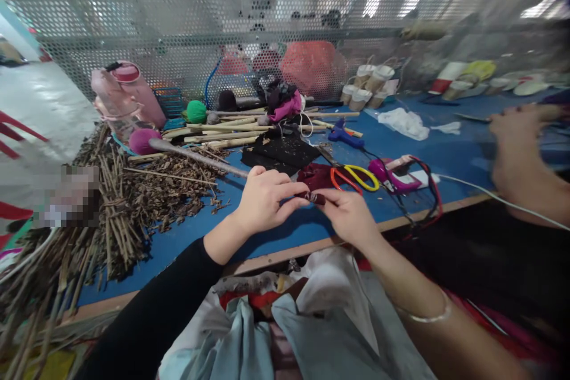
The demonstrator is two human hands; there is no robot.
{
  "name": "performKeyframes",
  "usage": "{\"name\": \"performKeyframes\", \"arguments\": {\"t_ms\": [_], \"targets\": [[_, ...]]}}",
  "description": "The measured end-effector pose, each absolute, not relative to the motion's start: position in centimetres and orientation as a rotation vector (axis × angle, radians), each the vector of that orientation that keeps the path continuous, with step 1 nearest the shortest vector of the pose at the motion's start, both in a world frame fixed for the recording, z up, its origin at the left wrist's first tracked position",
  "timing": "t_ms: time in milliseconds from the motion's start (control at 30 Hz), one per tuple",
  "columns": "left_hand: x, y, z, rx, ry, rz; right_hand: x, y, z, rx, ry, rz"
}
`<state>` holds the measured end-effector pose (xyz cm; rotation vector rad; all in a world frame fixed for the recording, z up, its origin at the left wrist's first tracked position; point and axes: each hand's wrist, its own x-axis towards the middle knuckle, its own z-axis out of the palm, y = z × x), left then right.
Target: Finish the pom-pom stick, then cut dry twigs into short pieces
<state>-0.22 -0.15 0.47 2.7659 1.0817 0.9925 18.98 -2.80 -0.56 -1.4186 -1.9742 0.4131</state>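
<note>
In the head view, my left hand (265,200) is closed around a grey-wrapped stick (196,157). A magenta ball (143,141) caps its far left end. Thumb and fingers of my right hand (350,214) pinch the dark maroon wrapping (315,196) at the near end, which has a shiny patch; my left fingertips touch it too. Just beyond the hands lie a maroon cloth (314,175), a black cloth (280,153) and open scissors (355,177) with yellow and orange handles. A purple-and-white glue gun (394,177) rests to their right.
Dry stalks and leaf scraps (120,202) cover the left side of the blue table (196,231). Pale sticks (231,130), a green ball (196,111) and a blue glue gun (345,135) lie further back. Cables cross the right side, near another person's arm (519,160).
</note>
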Motion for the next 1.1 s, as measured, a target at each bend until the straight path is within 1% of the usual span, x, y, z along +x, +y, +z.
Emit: {"name": "performKeyframes", "arguments": {"t_ms": [100,200,267,300,367,467,533,600,667,767,867,933,967,1033,1100], "targets": [[0.1,0.1,0.1,2.748,1.138,0.958,17.4,-5.6,-1.5,-1.424,-2.14,0.229],[0.2,0.1,-0.3,2.774,1.098,0.873,17.0,-6.8,0.9,-1.3,-2.376,0.037],[0.3,0.0,-0.4,2.797,1.028,0.825,17.7,-5.4,2.9,-1.263,-2.387,0.008],[0.2,-0.1,-0.3,2.797,1.003,0.818,18.2,-4.2,3.6,-1.287,-2.324,0.033],[0.1,-0.3,-0.1,2.776,0.996,0.847,19.2,-1.7,3.8,-1.295,-2.173,0.236],[0.1,-0.2,0.3,2.746,1.036,0.927,19.7,0.1,1.7,-1.34,-1.974,0.571],[0.2,-0.1,0.3,2.751,1.071,0.954,19.1,-0.8,-0.3,-1.376,-1.892,0.648],[0.3,0.1,0.1,2.755,1.107,0.965,18.0,-2.8,-1.6,-1.44,-1.899,0.545],[0.4,0.2,-0.1,2.754,1.127,0.965,16.9,-5.0,-1.5,-1.557,-2.005,0.296],[0.4,0.3,-0.4,2.771,1.113,0.906,16.2,-6.4,1.1,-1.636,-2.308,-0.045],[0.3,0.3,-0.3,2.809,1.024,0.817,17.1,-4.9,4.1,-1.472,-2.515,-0.145],[0.1,0.2,-0.1,2.812,0.994,0.814,18.1,-3.0,4.7,-1.368,-2.466,-0.048],[0.0,0.1,0.1,2.805,1.002,0.834,18.5,-1.9,4.5,-1.323,-2.411,0.07],[-0.1,0.0,0.3,2.786,1.038,0.887,19.2,-0.2,3.0,-1.29,-2.258,0.311],[-0.1,0.0,0.4,2.775,1.062,0.926,19.6,0.8,1.3,-1.33,-2.113,0.44]]}}
